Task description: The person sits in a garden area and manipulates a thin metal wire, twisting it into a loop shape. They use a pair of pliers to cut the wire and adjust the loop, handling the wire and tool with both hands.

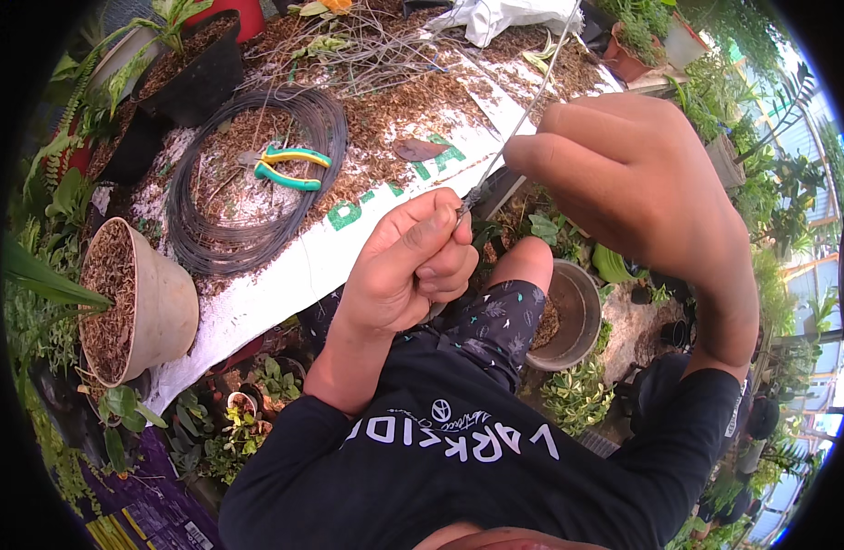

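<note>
My left hand [418, 258] is closed on the twisted end of a grey metal wire [494, 163], above my lap. My right hand [604, 155] has its fingers curled at the wire just above the twist, thumb side towards the left hand. From there the wire runs up past the top of the view. A large coil of dark wire [257, 265] lies on a white woven sack [271, 292] at the left. Pliers with green and yellow handles [291, 184] rest inside the coil, their jaws pointing left.
Loose cut wires [387, 48] lie tangled among brown coir-like fibre at the back. A cream pot [164, 302] stands at the left edge of the sack, a black pot [202, 82] behind the coil. A round grey pot [590, 313] stands by my knee, with potted plants around.
</note>
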Available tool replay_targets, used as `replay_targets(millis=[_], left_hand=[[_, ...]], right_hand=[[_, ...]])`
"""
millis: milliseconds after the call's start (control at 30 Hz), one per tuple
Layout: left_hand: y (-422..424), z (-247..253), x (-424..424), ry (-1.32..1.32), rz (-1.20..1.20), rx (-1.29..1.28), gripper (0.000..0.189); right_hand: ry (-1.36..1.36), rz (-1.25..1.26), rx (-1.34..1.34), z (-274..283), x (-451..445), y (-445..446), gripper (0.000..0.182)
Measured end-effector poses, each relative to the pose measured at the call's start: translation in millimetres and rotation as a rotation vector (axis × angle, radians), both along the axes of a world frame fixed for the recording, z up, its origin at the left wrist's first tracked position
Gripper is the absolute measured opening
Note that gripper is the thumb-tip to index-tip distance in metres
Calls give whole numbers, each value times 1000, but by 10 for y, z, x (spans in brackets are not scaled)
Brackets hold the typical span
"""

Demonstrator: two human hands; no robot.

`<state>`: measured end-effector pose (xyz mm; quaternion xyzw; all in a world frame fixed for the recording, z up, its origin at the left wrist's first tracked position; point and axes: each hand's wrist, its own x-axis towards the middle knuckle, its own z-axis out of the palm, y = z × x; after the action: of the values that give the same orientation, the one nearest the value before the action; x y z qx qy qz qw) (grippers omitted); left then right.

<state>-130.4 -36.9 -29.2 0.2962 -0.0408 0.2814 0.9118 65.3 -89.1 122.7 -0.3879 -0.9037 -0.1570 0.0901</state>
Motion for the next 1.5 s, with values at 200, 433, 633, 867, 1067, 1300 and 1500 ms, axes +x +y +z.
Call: replay_targets(millis=[200, 433, 633, 867, 1067, 1300, 1500], left_hand=[[49, -23, 6, 18, -84, -71, 25], [104, -128, 27, -84, -268, -232, 22], [113, -146, 39, -135, -322, -301, 22], [85, -29, 8, 50, -127, -165, 26], [65, 1, 29, 54, -90, -218, 26], [53, 36, 55, 124, -39, -156, 25], [49, 55, 58, 203, 19, -107, 25]], right_hand=[[-66, 84, 97, 9, -37, 76, 26], [5, 43, 91, -84, 70, 176, 23], [1, -12, -95, -36, 149, 135, 20], [68, -11, -126, -95, 192, 66, 19], [143, -11, -9, -245, 143, 23, 22], [145, -58, -136, -218, 192, 37, 23], [8, -70, -112, -161, 153, -13, 28]])
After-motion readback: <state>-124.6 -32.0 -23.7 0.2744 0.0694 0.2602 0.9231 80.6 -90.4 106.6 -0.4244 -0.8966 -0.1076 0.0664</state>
